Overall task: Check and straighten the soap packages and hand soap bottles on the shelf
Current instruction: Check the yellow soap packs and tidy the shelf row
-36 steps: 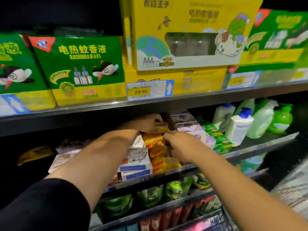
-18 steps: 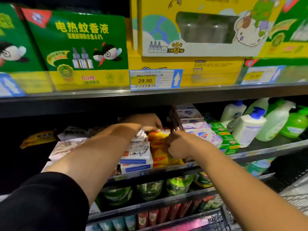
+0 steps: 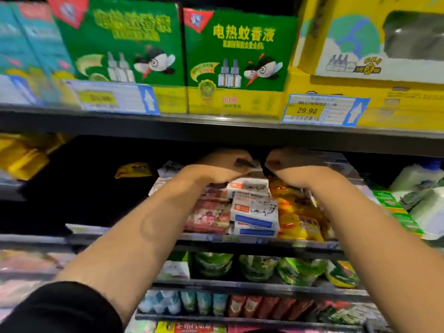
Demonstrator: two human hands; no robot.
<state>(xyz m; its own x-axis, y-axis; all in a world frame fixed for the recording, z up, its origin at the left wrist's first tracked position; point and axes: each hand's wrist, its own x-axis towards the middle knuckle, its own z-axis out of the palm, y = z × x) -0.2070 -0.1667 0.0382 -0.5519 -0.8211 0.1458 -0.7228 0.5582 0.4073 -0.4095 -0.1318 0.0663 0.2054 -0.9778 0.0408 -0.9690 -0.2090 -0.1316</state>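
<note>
Left hand: 12 o'clock of white soaps, fingers curled, grip hidden in shadow.
Right hand: over yellow packs, fingers curled, grip unclear.
Why: probably squaring the back row.

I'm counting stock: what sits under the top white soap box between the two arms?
A second white box and a third white box lie stacked under the top white soap box. The left hand and right hand cover what is behind the stack.
</note>
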